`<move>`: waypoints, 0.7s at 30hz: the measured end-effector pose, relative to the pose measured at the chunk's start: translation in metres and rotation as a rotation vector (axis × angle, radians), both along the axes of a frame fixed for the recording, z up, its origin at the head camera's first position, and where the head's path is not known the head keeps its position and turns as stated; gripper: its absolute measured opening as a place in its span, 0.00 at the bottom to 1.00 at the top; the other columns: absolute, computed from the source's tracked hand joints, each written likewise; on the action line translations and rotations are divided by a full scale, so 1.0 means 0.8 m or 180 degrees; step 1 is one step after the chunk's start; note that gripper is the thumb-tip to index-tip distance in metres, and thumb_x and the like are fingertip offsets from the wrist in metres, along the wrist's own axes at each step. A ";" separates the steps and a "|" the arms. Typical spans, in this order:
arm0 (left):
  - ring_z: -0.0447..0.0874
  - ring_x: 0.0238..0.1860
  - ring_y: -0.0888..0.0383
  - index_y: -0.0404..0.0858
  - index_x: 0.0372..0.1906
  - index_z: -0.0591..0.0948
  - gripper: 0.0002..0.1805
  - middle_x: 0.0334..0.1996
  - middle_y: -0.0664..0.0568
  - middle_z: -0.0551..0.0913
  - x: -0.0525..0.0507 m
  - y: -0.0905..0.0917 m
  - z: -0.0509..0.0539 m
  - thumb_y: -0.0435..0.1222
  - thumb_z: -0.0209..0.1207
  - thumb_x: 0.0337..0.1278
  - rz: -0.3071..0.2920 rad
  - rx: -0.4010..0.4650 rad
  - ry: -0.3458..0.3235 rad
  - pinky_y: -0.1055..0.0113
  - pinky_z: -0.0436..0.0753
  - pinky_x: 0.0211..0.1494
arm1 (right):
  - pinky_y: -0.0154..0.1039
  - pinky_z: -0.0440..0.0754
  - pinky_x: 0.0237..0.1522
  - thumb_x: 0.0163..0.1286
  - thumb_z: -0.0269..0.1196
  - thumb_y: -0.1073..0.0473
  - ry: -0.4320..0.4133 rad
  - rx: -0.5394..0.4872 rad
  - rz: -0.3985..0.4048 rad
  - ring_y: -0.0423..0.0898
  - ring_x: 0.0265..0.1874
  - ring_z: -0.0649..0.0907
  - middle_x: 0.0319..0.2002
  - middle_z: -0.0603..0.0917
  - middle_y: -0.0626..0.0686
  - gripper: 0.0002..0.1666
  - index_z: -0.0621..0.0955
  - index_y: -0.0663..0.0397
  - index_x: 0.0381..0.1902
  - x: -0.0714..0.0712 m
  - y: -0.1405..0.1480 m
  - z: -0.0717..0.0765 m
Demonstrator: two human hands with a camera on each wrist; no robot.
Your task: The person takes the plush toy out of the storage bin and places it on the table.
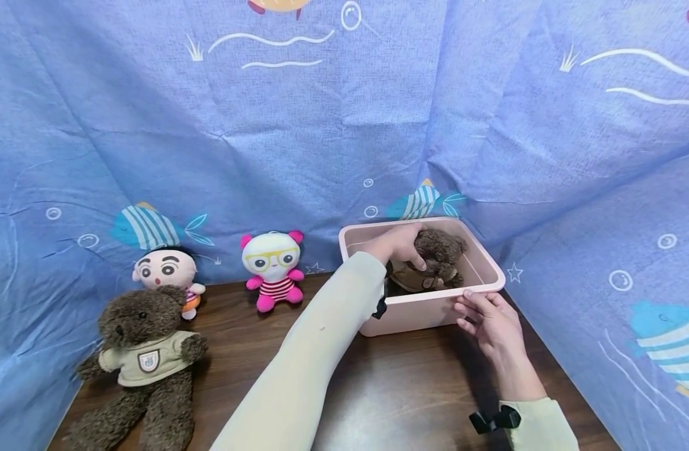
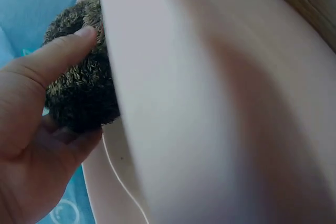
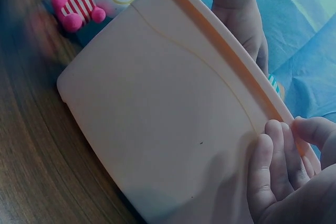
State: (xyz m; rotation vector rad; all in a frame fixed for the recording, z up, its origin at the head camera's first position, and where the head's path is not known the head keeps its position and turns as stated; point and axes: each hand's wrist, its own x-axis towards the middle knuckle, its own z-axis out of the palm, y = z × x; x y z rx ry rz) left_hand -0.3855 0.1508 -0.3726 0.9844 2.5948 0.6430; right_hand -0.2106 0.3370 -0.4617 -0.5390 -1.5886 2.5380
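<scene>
Inside a pale pink bin [image 1: 418, 313] lies a dark brown teddy bear [image 1: 443, 247] in a beige top. My left hand [image 1: 401, 244] reaches over the rim and grips the bear by its head. In the left wrist view, thumb and fingers of that left hand [image 2: 37, 145] sit on either side of the brown fur [image 2: 84, 90]. At the bin's front right, my right hand [image 1: 493, 326] pinches the rim; in the right wrist view its fingers lie against the outer wall [image 3: 157, 103] with the thumb over the edge. The bear's lower body is partly hidden by the bin.
A larger brown teddy bear [image 1: 147, 363] in a beige shirt sits at the table's left. Behind it is a black-haired doll [image 1: 166, 269]. A pink-and-white panda plush [image 1: 274, 269] with yellow glasses sits by the blue curtain [image 1: 322, 144]. The table [image 1: 378, 388] is dark wood.
</scene>
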 end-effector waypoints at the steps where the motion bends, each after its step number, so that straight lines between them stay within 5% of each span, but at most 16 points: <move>1: 0.65 0.76 0.52 0.43 0.81 0.57 0.53 0.78 0.49 0.65 0.001 0.002 0.000 0.43 0.75 0.55 -0.0006 -0.0059 0.0018 0.60 0.71 0.74 | 0.37 0.88 0.26 0.73 0.66 0.62 -0.0005 0.0000 -0.0003 0.40 0.29 0.91 0.30 0.92 0.47 0.07 0.78 0.46 0.37 0.000 0.000 0.000; 12: 0.73 0.71 0.54 0.41 0.75 0.69 0.44 0.71 0.50 0.75 0.006 0.004 0.005 0.44 0.75 0.55 0.0005 -0.0158 0.0417 0.66 0.74 0.70 | 0.38 0.88 0.26 0.73 0.66 0.61 -0.0015 0.0005 -0.0009 0.40 0.29 0.91 0.29 0.92 0.46 0.07 0.77 0.47 0.37 -0.001 0.000 0.002; 21: 0.72 0.72 0.52 0.48 0.72 0.74 0.39 0.70 0.53 0.75 0.008 -0.014 0.006 0.44 0.75 0.54 0.0107 0.0415 0.0288 0.61 0.77 0.68 | 0.38 0.88 0.27 0.72 0.67 0.61 0.0004 0.0004 0.0003 0.40 0.29 0.91 0.30 0.92 0.47 0.07 0.78 0.47 0.38 0.003 0.000 0.003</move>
